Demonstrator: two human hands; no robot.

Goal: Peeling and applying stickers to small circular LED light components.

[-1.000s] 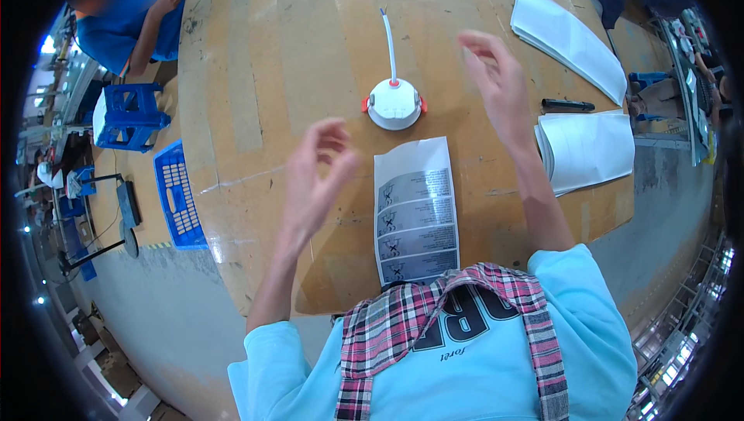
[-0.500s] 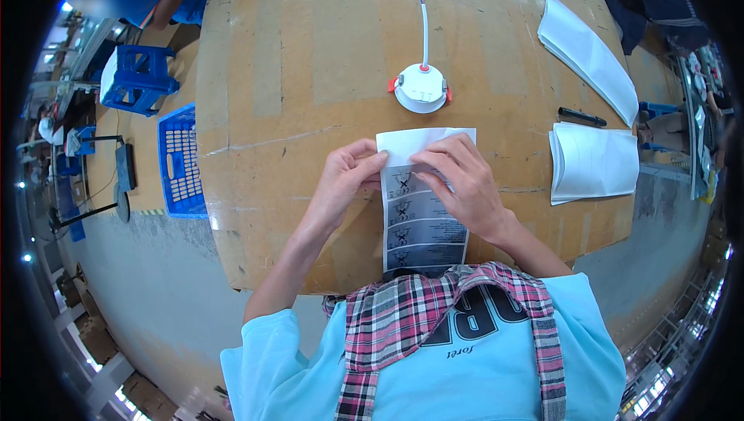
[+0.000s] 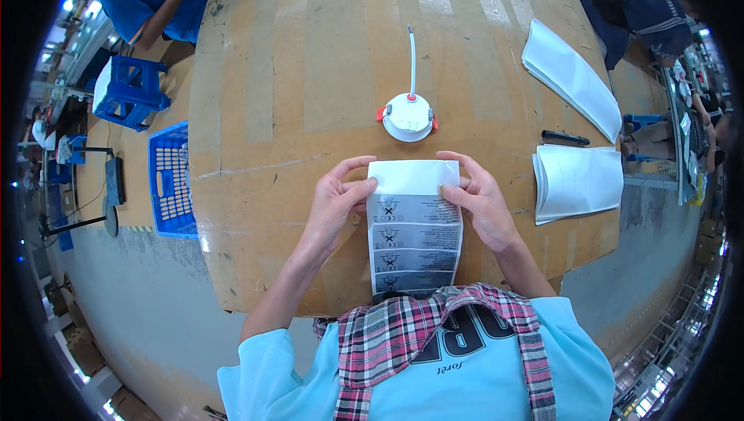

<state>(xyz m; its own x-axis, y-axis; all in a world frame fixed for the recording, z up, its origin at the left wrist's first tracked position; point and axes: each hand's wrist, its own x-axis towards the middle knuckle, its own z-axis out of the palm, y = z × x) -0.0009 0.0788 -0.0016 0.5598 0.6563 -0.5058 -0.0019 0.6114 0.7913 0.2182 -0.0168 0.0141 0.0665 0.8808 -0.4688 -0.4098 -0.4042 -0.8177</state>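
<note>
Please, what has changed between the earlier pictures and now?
Both hands, left and right, came down from the air and took hold of the white printed label sheet at its upper edge. The round white lamp fitting and white paper stacks stayed put.

Your workshop surroundings
You see a brown table (image 3: 310, 72) over grey floor (image 3: 132, 305), a blue crate (image 3: 169, 181) and blue stool (image 3: 132, 92) at left.

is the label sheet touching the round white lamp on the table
Apart. The head view shows a strip of bare table between the top edge of the label sheet and the round white lamp.
</note>
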